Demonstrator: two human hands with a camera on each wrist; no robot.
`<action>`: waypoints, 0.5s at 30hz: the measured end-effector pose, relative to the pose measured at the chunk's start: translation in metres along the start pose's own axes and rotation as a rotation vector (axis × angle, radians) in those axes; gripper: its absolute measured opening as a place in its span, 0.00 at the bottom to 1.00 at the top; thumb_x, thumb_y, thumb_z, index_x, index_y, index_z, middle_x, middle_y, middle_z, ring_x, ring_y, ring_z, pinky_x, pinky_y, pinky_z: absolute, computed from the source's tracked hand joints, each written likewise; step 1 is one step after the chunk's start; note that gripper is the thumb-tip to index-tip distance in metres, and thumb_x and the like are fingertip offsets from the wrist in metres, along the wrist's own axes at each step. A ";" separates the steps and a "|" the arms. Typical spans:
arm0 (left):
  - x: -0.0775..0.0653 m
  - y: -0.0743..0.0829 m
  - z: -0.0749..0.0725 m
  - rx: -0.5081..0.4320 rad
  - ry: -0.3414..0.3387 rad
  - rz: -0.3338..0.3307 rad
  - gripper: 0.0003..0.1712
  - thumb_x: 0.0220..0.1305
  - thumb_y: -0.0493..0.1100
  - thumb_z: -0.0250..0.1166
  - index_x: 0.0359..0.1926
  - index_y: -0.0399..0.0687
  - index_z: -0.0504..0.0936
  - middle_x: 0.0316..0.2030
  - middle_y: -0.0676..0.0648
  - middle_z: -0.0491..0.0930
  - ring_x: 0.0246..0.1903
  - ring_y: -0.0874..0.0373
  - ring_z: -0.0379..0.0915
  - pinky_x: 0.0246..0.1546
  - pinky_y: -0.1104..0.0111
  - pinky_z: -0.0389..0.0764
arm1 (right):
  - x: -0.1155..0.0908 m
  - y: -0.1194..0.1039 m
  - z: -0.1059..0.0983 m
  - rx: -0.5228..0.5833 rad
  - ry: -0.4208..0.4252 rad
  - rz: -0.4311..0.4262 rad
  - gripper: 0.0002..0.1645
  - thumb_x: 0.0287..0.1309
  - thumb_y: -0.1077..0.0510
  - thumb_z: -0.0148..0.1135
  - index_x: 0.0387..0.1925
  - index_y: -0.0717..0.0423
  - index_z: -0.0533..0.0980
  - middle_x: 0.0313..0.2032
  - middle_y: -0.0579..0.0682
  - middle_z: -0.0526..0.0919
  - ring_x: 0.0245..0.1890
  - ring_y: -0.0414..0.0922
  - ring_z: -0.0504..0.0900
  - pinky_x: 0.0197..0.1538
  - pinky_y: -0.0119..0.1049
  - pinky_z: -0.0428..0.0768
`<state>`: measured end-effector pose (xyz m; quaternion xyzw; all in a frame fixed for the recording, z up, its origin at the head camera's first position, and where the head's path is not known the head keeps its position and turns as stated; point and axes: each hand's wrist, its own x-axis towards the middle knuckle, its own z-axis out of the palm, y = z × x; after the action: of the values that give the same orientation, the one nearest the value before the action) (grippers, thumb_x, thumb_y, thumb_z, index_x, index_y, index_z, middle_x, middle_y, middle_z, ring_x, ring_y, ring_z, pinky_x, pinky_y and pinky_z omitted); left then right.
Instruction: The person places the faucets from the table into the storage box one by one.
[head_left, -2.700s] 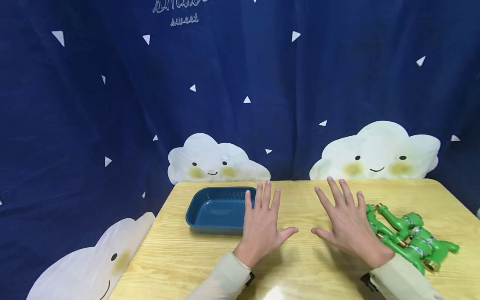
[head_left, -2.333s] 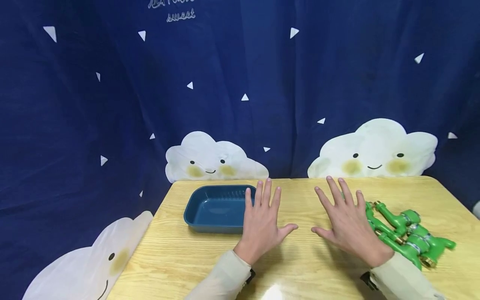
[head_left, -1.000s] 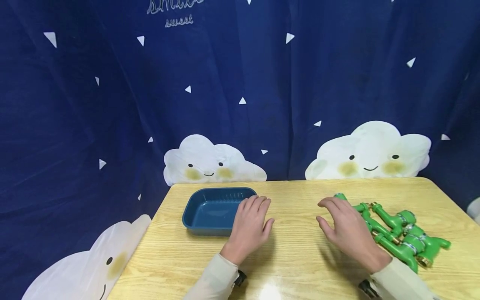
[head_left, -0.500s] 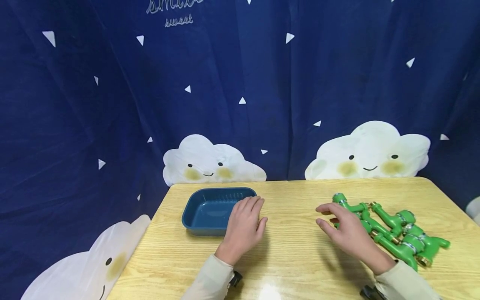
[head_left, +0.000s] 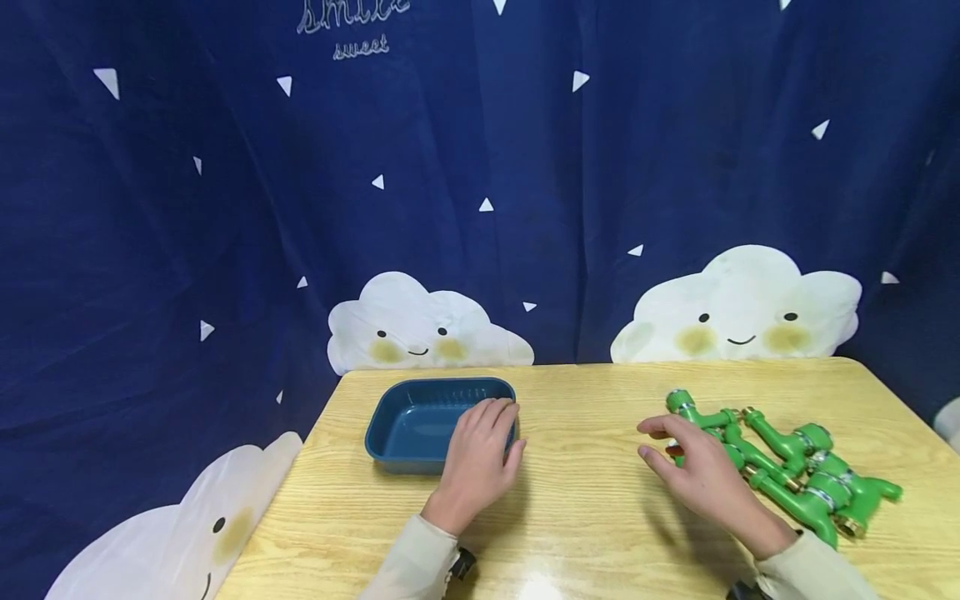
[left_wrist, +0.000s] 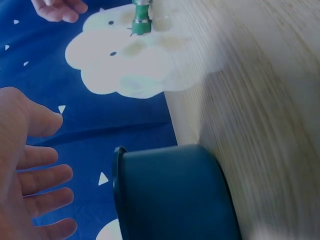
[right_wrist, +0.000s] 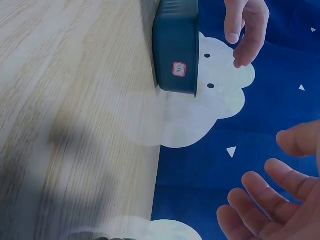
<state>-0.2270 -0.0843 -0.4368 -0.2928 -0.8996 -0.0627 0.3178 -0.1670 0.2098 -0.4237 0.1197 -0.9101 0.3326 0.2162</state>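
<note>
My left hand (head_left: 477, 462) hovers over the right end of a dark blue plastic tray (head_left: 408, 467), fingers loosely bent and thumb apart. In the left wrist view that hand's fingers (left_wrist: 47, 180) hold nothing, and the tray's outer wall (left_wrist: 170, 195) stands beside them. My right hand (head_left: 697, 479) is held above the table, just left of several green tap-like pipe fittings (head_left: 817, 496) with brass threaded ends. It covers part of the nearest ones. The right wrist view shows its relaxed, bent fingers (right_wrist: 255, 195) with nothing in them.
The light wooden table (head_left: 585, 517) reaches back to a dark blue curtain (head_left: 480, 125) printed with white clouds. A small red-edged label (right_wrist: 179, 69) is stuck on the tray's end wall. The green fittings lie in a loose heap at the table's right.
Both hands, flat with fingers spread at first, have relaxed. The left has moved left over the tray, while the right has lowered slightly, uncovering more green fittings. Tray and fittings stay put.
</note>
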 end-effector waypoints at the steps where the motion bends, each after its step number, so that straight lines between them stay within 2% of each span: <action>1: -0.001 -0.001 0.000 -0.006 -0.002 -0.006 0.24 0.65 0.51 0.65 0.58 0.47 0.79 0.58 0.48 0.80 0.59 0.51 0.75 0.61 0.56 0.79 | 0.000 0.001 0.000 0.002 -0.003 0.002 0.13 0.58 0.61 0.68 0.46 0.54 0.80 0.45 0.50 0.85 0.45 0.51 0.83 0.39 0.34 0.85; 10: -0.006 -0.016 0.005 -0.069 -0.013 -0.068 0.22 0.67 0.48 0.63 0.58 0.46 0.79 0.57 0.47 0.80 0.59 0.50 0.75 0.59 0.54 0.79 | -0.002 0.005 0.000 0.004 -0.014 0.003 0.14 0.58 0.62 0.68 0.46 0.54 0.79 0.45 0.51 0.85 0.45 0.53 0.83 0.40 0.38 0.86; 15: -0.007 -0.021 0.006 -0.115 -0.037 -0.108 0.22 0.66 0.47 0.63 0.59 0.45 0.79 0.58 0.46 0.80 0.60 0.49 0.74 0.60 0.53 0.78 | -0.005 0.009 -0.002 0.007 -0.014 0.015 0.14 0.58 0.61 0.69 0.46 0.54 0.80 0.45 0.50 0.85 0.44 0.51 0.83 0.39 0.36 0.85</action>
<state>-0.2381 -0.1031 -0.4439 -0.2628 -0.9148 -0.1256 0.2799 -0.1651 0.2181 -0.4300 0.1160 -0.9113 0.3365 0.2071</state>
